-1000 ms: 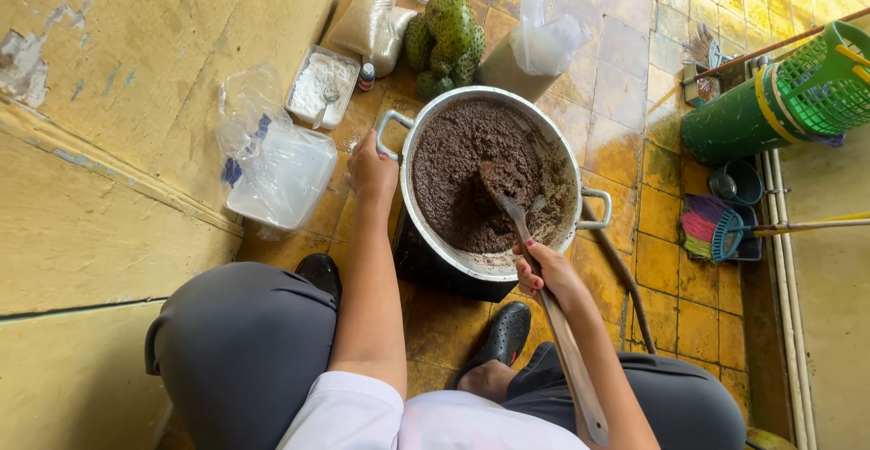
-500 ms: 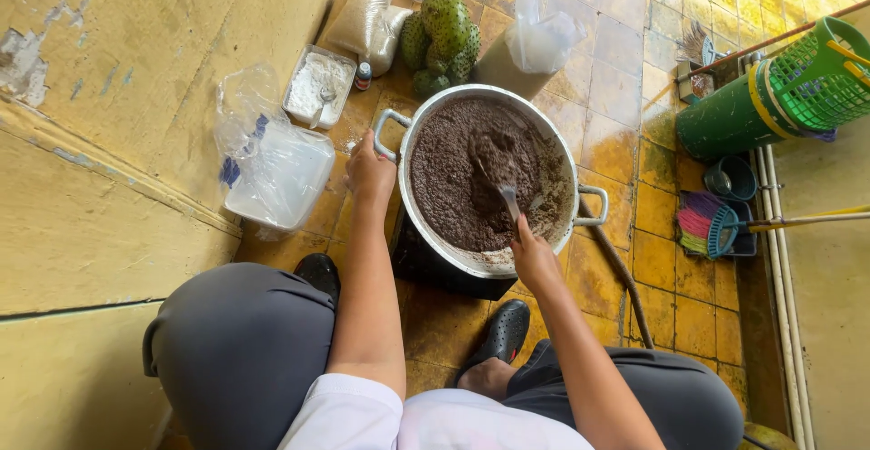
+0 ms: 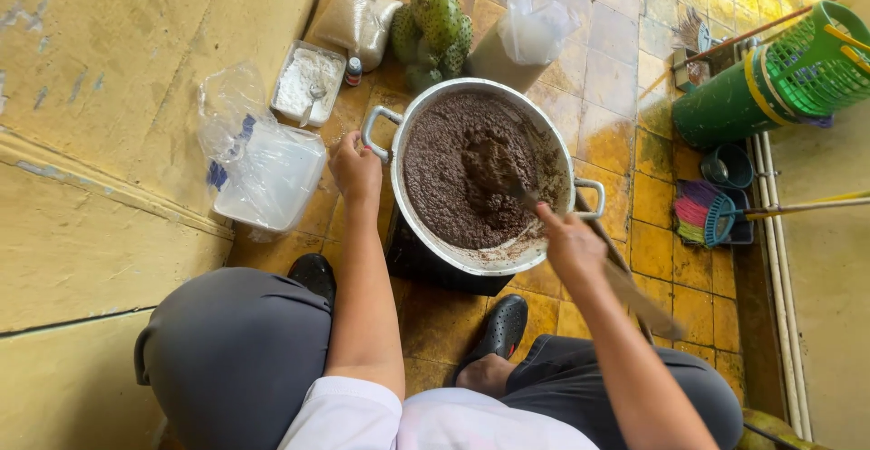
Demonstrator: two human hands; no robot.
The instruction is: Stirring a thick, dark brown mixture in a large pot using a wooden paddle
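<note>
The right hand (image 3: pixel 569 243) grips a long wooden paddle (image 3: pixel 625 287), its blade sunk in the dark brown mash (image 3: pixel 467 169) filling the large round aluminium pot (image 3: pixel 544 133). The left hand (image 3: pixel 356 167) clasps the pot's near handle (image 3: pixel 376 133). Beyond the pot lie bumpy green fruits (image 3: pixel 435 19).

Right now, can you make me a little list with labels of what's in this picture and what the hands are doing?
Place: yellow tiled floor beside a yellow wall
Main thing: big metal pot full of dark brown mixture
Left hand: grips the pot's handle
Right hand: holds a long wooden paddle dipped in the mixture
Behind the pot: spiky green fruits, plastic bags, tray of white powder
Right side: green basket, colourful brush
</note>
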